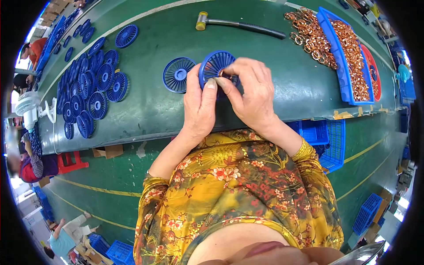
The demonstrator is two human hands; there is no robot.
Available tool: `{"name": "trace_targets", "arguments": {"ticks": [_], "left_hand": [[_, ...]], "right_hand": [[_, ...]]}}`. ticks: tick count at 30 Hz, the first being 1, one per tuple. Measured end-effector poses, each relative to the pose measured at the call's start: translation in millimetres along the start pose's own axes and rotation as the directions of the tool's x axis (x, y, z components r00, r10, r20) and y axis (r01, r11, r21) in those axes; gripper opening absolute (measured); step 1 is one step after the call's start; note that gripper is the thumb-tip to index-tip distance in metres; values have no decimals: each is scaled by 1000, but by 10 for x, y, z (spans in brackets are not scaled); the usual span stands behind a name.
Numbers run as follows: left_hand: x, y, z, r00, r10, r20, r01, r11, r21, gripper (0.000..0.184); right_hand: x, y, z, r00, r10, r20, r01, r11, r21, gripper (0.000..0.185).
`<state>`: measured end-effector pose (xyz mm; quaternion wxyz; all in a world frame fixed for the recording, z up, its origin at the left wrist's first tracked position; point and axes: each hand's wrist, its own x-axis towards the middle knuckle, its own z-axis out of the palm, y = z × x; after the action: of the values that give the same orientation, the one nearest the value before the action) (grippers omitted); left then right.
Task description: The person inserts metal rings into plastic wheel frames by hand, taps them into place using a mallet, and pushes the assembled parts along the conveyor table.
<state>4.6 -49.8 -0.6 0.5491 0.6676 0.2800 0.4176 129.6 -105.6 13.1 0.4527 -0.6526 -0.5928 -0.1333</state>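
Observation:
Above the green table, my left hand (199, 104) grips a blue spoked plastic wheel (215, 62) by its near rim, tilted up on edge. My right hand (252, 90) pinches at the wheel's hub, where a bit of a copper-coloured ring (222, 73) shows between the fingers; most of it is hidden. Flat on the table, just left of my left hand, lies a second blue wheel (179, 74). A hammer (240, 25) with yellow faces and a black handle lies beyond my hands.
Many blue wheels (97, 105) are heaped at the left. Loose copper rings (314, 42) lie at the right beside a blue tray (342, 66) full of them, with a red basin (376, 84) behind. Blue crates (333, 145) stand below the table edge. A fan (27, 104) and other people are at the far left.

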Motion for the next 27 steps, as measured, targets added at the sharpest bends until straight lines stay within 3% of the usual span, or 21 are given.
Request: {"name": "trace_targets", "arguments": {"ticks": [1,2,5,10,13,16,19,20,23,27], "left_hand": [[18,-3,10,1000,-8,2,8,998,-69,36],[14,-1,13,993,-118,22,120,971,-206,38],[52,105,-70,943,-236,234,318,847,-426,41],[8,136,-37,912,-226,342,366,826,-429,47],[32,114,31,929,-224,295,341,829,-443,48],[28,95,73,939,-183,292,289,881,-375,46],[1,-14,124,966,-54,254,98,982,-164,43],[3,-37,141,967,-2,256,27,995,-94,41],[-13,-3,172,953,86,291,-111,991,69,42],[-18,-23,221,936,125,328,-171,979,113,41]], "right_hand": [[9,10,-11,996,-11,-84,9,1000,-24,20],[11,36,-70,999,-35,-8,35,997,-73,28],[55,130,-231,972,-223,80,226,973,-41,29],[84,269,-435,929,-283,236,253,956,152,34],[-12,310,-382,949,-162,271,68,943,326,31],[-100,354,-405,931,50,361,-270,761,590,36],[-137,366,-401,935,160,316,-336,686,646,44],[-172,375,-392,891,226,394,-452,515,728,49],[-167,459,-507,788,213,577,-615,291,733,50],[-224,540,-577,785,201,586,-618,317,719,52]]}}
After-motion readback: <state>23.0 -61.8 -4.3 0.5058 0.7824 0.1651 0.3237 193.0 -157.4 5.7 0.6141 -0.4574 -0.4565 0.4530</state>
